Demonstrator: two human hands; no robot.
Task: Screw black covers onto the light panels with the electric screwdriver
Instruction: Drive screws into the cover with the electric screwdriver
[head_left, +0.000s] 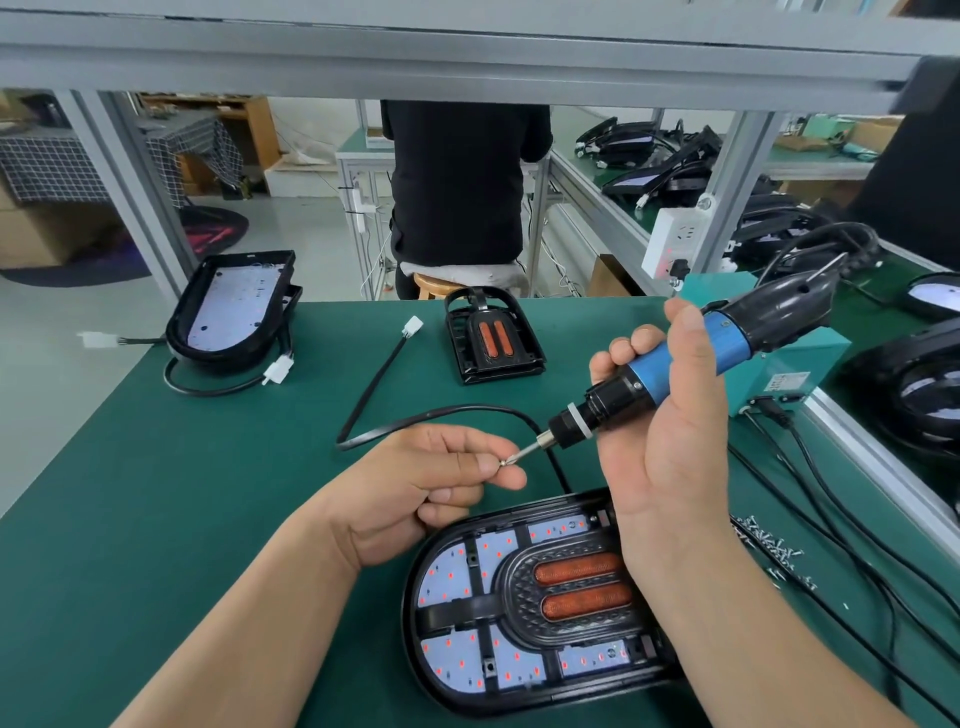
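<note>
Green matting (182, 493) is covering the bench where a person is working. Directly under both hands, the light panel (452, 577) is lying face up, its white board dotted with red points, and the black cover (519, 608) with two orange strips is sitting in its middle. Above it, the right hand (670, 447) is wrapping its fingers and thumb round the blue barrel of the electric screwdriver (675, 364), tilting the tool down toward the left hand (415, 483). That hand is pinching a small screw (503, 460) between thumb and forefinger, and is holding it against the bit's tip while the other fingers are curling in.

Just right of the right wrist, loose screws (769, 545) are lying scattered. Beyond the left hand, a black cable (431, 415) is looping across the mat to a white connector (413, 327). Farther beyond the hands, a spare cover (491, 338) is lying flat, and well out past the left hand a second panel (234, 306) is resting at the bench's edge. Behind the right hand, a teal box (779, 374) is carrying a label too small to read. Past the bench, someone in black (457, 176) is sitting on a stool.
</note>
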